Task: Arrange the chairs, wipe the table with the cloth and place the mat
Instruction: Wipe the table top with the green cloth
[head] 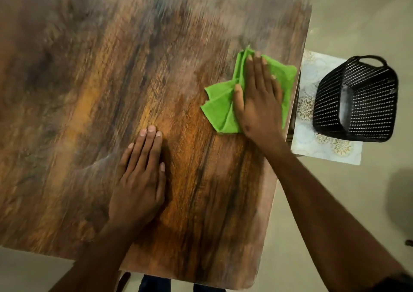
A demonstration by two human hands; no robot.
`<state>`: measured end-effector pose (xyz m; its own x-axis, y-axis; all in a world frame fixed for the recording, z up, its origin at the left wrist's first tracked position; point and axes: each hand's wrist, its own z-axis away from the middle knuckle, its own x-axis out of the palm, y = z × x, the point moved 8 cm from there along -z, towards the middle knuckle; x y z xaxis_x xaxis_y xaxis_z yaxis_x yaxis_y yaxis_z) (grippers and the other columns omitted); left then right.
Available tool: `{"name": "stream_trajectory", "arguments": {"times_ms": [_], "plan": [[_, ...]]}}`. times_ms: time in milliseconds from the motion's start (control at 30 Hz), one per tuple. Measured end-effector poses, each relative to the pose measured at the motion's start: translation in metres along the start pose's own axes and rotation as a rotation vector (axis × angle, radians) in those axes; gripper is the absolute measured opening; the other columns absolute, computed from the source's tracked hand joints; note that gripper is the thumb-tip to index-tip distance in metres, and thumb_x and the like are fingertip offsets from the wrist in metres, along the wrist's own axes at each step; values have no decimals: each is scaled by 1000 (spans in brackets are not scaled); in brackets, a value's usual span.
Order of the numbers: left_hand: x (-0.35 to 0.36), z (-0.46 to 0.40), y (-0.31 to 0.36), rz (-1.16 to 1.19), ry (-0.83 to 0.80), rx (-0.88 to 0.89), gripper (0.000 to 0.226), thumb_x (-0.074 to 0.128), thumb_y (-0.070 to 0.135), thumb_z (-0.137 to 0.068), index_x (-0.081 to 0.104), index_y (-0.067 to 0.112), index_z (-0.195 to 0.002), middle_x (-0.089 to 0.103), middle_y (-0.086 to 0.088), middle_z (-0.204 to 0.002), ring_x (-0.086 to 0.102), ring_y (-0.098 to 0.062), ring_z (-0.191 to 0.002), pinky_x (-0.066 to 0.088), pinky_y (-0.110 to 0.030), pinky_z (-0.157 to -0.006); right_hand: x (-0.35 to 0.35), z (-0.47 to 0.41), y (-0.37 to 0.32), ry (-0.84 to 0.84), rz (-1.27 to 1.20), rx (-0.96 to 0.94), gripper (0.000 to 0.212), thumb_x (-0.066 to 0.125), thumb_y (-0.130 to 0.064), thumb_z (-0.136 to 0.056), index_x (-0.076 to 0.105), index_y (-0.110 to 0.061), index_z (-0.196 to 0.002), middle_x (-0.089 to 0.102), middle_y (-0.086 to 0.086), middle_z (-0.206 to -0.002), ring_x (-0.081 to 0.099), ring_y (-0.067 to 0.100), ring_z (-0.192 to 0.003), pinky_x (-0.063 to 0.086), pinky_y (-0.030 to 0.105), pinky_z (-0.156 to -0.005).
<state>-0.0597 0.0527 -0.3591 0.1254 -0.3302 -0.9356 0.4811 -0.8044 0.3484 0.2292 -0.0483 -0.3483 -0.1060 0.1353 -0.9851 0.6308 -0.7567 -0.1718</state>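
Wood-grain table [89, 90] fills view; right hand [259, 104] flat, pressing green cloth [219, 112] by table's right edge, left hand [140, 180] flat, empty; cloth could slide off toward basket [357, 99]

A cloth [225, 108] lies on the surface [89, 90] near its right edge, under the flat right hand [257, 99]. The left hand [140, 180] rests flat on the surface, nearer the person and left of the cloth. Beyond the right edge, lower down, a basket [357, 99] sits on a mat [312, 144].
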Motion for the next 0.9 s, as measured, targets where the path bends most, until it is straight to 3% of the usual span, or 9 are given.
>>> {"name": "stream_trajectory", "arguments": {"times_ms": [167, 300, 367, 433, 567, 900], "plan": [[1, -1, 0, -43, 26, 14, 65, 30, 30, -113, 17, 9, -173, 14, -9, -181, 10, -21, -169, 13, -46, -137, 4, 150, -3, -83, 105, -54, 70, 26, -43, -112, 12, -12, -173, 5, 6, -182, 7, 22, -169, 23, 52, -132], [3, -1, 0, -62, 29, 11, 67, 32, 29, -112, 16, 8, -173, 13, -10, -182, 12, -23, -169, 15, -47, -136, 21, 266, -44, -199, 158, -105, 82, 39, -46, -103, 15, -8, -172, 11, 12, -181, 13, 30, -168, 20, 51, -131], [4, -1, 1, -65, 26, 12, 67, 33, 29, -111, 15, 8, -173, 11, -10, -182, 11, -24, -169, 15, -47, -136, 30, 288, -64, -220, 155, -132, 78, 29, -49, -107, 16, -8, -172, 16, 13, -180, 16, 31, -167, 23, 52, -127], [4, -1, 2, -74, 24, 1, 67, 31, 29, -112, 14, 8, -173, 10, -9, -182, 10, -24, -169, 14, -47, -136, 32, 286, -69, -237, 133, -143, 78, 24, -52, -108, 16, -9, -172, 19, 12, -179, 16, 30, -167, 23, 51, -127], [3, 0, 3, -89, 11, -13, 69, 34, 29, -111, 14, 8, -173, 8, -10, -182, 9, -24, -169, 14, -46, -136, 24, 237, -62, -270, 112, -353, 85, 46, -51, -100, 19, -17, -173, 15, 3, -181, 15, 21, -168, 8, 40, -135], [3, -1, 0, -67, 10, -53, 67, 27, 36, -113, 14, 8, -173, 9, -10, -182, 10, -24, -169, 12, -45, -136, 22, 25, -113, -190, 92, -871, 73, 38, -47, -110, 15, -18, -173, 9, -1, -182, 10, 13, -168, 20, 42, -133]]}}
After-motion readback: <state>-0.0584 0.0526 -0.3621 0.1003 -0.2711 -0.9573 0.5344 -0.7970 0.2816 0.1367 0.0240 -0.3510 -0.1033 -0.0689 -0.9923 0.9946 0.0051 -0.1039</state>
